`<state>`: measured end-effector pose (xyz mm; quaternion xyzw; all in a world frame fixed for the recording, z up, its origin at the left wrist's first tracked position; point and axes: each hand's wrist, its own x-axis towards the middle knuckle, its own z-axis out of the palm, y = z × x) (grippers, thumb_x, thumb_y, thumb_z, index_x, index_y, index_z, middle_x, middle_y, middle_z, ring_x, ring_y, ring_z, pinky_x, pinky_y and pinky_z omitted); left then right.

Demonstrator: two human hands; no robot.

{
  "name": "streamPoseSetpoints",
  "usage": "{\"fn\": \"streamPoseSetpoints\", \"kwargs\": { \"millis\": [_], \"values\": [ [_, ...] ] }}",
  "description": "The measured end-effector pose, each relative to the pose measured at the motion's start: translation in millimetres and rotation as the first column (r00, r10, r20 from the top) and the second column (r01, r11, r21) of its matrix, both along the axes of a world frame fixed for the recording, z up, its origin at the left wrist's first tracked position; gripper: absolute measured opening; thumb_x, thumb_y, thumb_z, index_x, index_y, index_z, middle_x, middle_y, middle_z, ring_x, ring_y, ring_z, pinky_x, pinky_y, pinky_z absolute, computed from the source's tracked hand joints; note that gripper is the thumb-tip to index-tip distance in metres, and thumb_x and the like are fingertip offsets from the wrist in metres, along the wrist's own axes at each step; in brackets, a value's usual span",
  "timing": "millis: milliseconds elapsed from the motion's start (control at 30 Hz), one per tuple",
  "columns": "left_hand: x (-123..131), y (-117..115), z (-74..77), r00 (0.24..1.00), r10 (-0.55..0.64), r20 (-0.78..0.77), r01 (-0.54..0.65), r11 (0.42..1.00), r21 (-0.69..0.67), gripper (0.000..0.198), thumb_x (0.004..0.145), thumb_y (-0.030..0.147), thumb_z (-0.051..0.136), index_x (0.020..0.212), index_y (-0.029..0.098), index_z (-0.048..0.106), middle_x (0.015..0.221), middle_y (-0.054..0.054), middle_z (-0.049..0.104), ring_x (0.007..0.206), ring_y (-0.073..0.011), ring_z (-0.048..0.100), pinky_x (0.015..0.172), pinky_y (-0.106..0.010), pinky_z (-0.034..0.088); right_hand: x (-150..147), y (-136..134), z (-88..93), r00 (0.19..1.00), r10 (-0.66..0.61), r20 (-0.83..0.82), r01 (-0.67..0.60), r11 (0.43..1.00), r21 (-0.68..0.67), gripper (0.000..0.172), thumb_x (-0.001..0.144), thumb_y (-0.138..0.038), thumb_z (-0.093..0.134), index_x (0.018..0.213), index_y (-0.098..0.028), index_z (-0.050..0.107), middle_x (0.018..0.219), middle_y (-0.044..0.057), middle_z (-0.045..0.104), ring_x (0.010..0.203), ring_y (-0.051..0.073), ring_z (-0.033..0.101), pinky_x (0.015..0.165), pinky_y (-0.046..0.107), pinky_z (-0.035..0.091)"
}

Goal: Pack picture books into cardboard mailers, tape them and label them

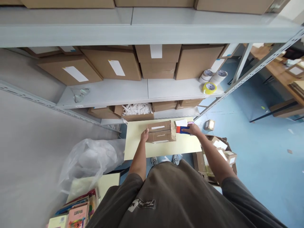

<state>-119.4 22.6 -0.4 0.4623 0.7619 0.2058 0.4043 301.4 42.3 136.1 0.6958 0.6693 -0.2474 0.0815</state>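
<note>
A brown cardboard box (161,131) lies on the pale yellow tabletop (135,151), with white label strips and a dark seam along its upper side. My left hand (144,135) grips the box's left end, thumb on top; the other fingers are partly hidden. My right hand (193,129) is closed around a flat blue tool with an orange-red end (182,129), whose exact kind I cannot make out. The orange-red end points left, close to the box's right end. Behind the tool lies a white paper sheet (181,122).
A grey shelf rack (166,90) stands ahead, with cartons and tape rolls (209,88) on it. On the floor at right are an open carton of small boxes (198,163) and a loose small box (209,125). A plastic bag (92,158) sits at left, near books (77,215).
</note>
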Motion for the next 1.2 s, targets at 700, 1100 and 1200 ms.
{"fn": "streamPoseSetpoints", "kwargs": {
  "millis": [700,1100,1200],
  "values": [
    [-46,-13,70.2,0.989,-0.018,0.147,0.001,0.993,0.116,0.067,0.107,0.068,0.039,0.113,0.015,0.08,0.119,-0.017,0.08,0.117,-0.0333,0.072,0.096,-0.036,0.052,-282,19,56.9,0.981,0.193,-0.011,-0.192,0.981,0.039,0.069,0.085,-0.075,0.076,0.119,-0.015,0.078,0.119,0.023,0.078,0.115,0.035,0.074,0.093,0.036,0.056],
    [122,-20,52.4,0.984,-0.151,0.097,0.142,0.986,0.091,0.058,0.111,0.058,0.037,0.111,0.017,0.079,0.111,-0.017,0.081,0.109,-0.0323,0.074,0.092,-0.036,0.052,-74,2,46.2,0.993,0.116,0.014,-0.116,0.993,0.013,0.067,0.083,-0.081,0.072,0.104,-0.018,0.082,0.106,0.019,0.081,0.1,0.032,0.077,0.078,0.032,0.054],
    [139,-19,48.3,0.981,-0.173,0.083,0.166,0.982,0.089,0.058,0.11,0.059,0.038,0.111,0.017,0.078,0.113,-0.018,0.08,0.113,-0.0326,0.073,0.093,-0.034,0.052,7,-9,42.6,0.997,0.055,0.063,-0.057,0.997,0.041,0.067,0.082,-0.083,0.072,0.098,-0.018,0.081,0.102,0.019,0.081,0.095,0.032,0.076,0.074,0.032,0.051]
  ]
}}
